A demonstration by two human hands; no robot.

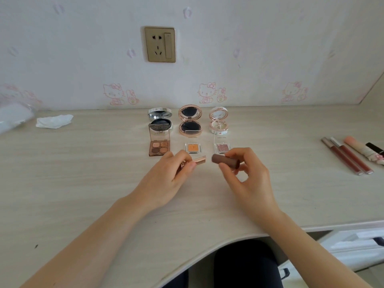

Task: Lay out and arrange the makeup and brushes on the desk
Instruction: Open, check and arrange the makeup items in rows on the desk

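My left hand [166, 179] grips a rose-gold lipstick base [199, 160] above the desk [83, 183]. My right hand [247, 177] pinches its brown cap [225, 161], held a small gap away from the base. Behind them lie a four-pan eyeshadow palette [159, 144], an orange single eyeshadow [192, 147] and a pink single eyeshadow [222, 147], all with lids up. Further back stand three open round compacts: silver [160, 119], rose-gold [190, 121] and pale pink [218, 121].
Two red lip gloss tubes [349, 156], a peach tube [361, 149] and a black item [375, 147] lie at the right. A crumpled tissue [54, 121] and a clear plastic thing [14, 115] sit at the far left. A wall socket [160, 44] is above.
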